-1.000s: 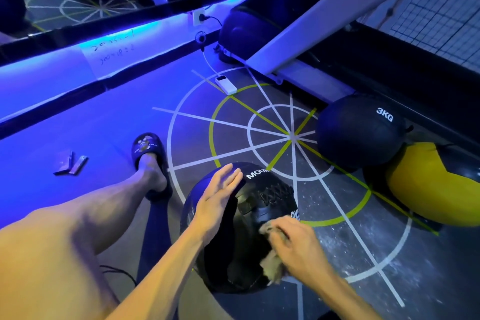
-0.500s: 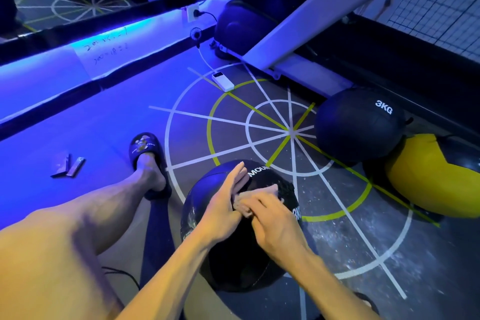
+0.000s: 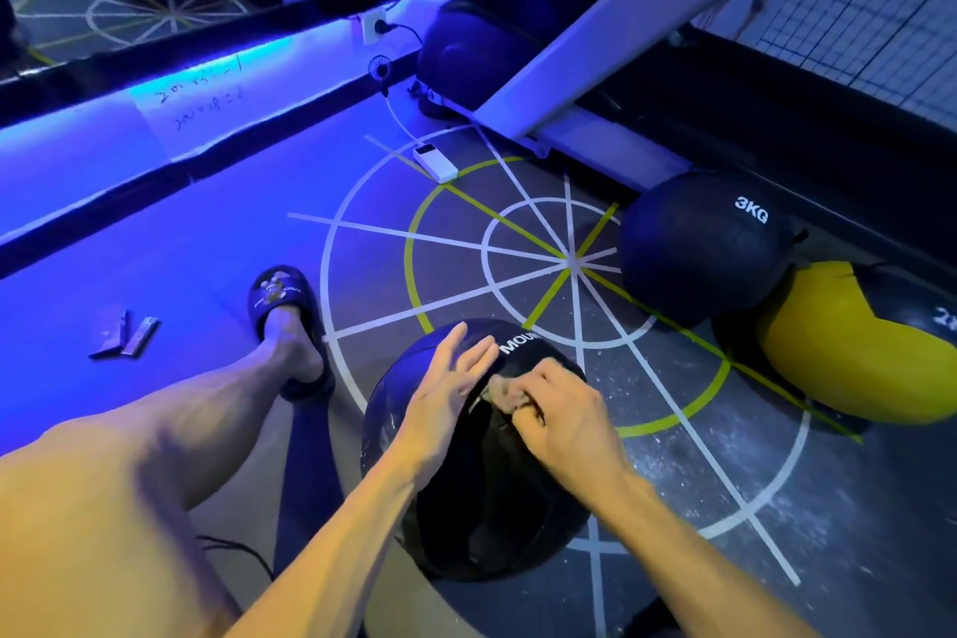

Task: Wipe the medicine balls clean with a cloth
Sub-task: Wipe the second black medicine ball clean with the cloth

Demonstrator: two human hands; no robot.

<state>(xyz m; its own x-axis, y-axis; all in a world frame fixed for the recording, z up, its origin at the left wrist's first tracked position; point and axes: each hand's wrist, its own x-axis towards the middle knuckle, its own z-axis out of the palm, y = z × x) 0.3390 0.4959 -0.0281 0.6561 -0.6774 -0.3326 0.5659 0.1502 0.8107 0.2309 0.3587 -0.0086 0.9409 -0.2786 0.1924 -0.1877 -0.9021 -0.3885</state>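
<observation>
A black medicine ball (image 3: 481, 508) with white lettering sits on the gym floor just in front of me. My left hand (image 3: 445, 394) lies flat on its upper left side with straight fingers. My right hand (image 3: 559, 409) grips a small crumpled tan cloth (image 3: 505, 389) and presses it against the top of the ball, right beside my left fingers. A second black ball (image 3: 699, 254) marked 3KG rests to the far right. Next to that one lies a yellow and black ball (image 3: 849, 342).
My bare left leg stretches out with a dark slipper (image 3: 282, 295) on the foot. A white power bank (image 3: 435, 163) with a cable lies near a white machine frame (image 3: 595, 42). Small metal pieces (image 3: 127, 334) lie at left. A mirror wall with a blue light strip runs along the back.
My right hand carried the cloth from the ball's lower right side up to its top, next to my left hand. My left hand stayed flat on the ball.
</observation>
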